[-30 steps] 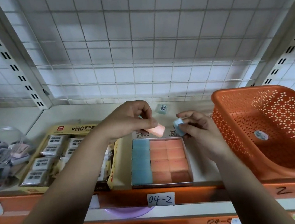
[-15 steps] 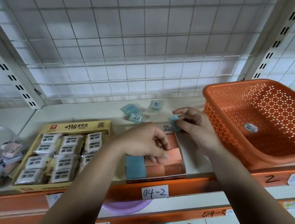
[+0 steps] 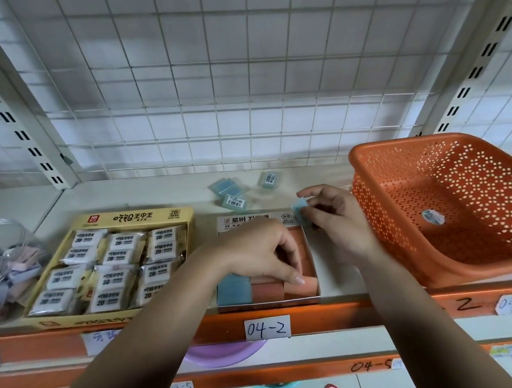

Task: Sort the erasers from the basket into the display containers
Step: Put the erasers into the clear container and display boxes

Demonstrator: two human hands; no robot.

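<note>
Near the front right corner of the small display box (image 3: 311, 253), over rows of pink and blue erasers, pressed a pink eraser (image 3: 307, 284) down under the left hand (image 3: 256, 254), fingers curled onto it. Just beside the box's back right corner, pinched a blue eraser (image 3: 300, 207) in the right hand (image 3: 336, 219). Behind, on the shelf (image 3: 140, 194), lay three loose blue erasers (image 3: 241, 190). Farther right stood the orange basket (image 3: 369, 161); at left, a yellow box (image 3: 187, 214) of wrapped white erasers.

"04-2" shelf tag (image 3: 267, 328); "2B" yellow box (image 3: 174, 212).
</note>
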